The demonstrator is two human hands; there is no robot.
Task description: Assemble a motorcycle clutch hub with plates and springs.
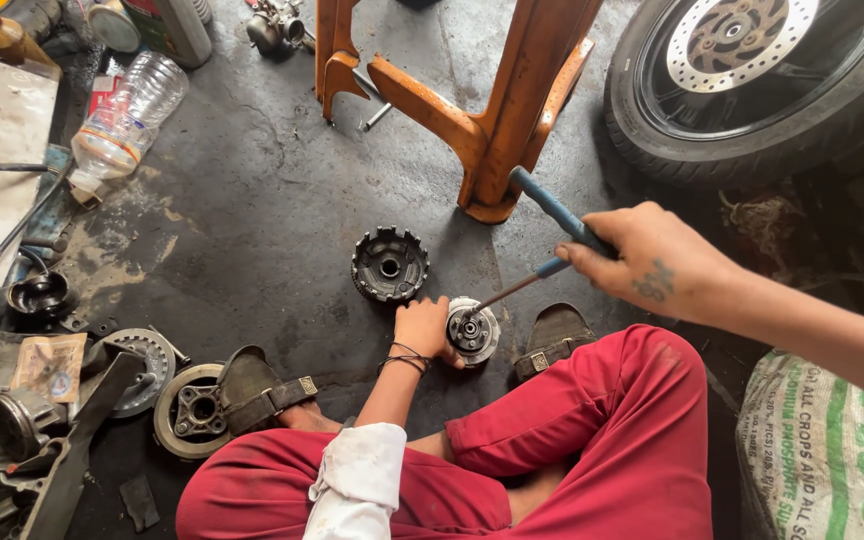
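Work centres on a round metal hub [473,331] on the oily floor [252,200], between the person's feet. Left hand [422,328] curls its fingers against the hub's side; right hand [652,262] grips a blue-handled tool [552,215], tip set in the hub's middle. Just beyond the hub lies a toothed drum [389,264], already apart.

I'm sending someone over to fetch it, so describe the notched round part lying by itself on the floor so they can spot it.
Start at the orange metal stand on the dark oily floor. Just in front of its foot, toward the seated person's left hand, lies a dark clutch basket. Unlike the silvery hub that hand steadies, it is black, untouched, and ringed with notches around a central hole.
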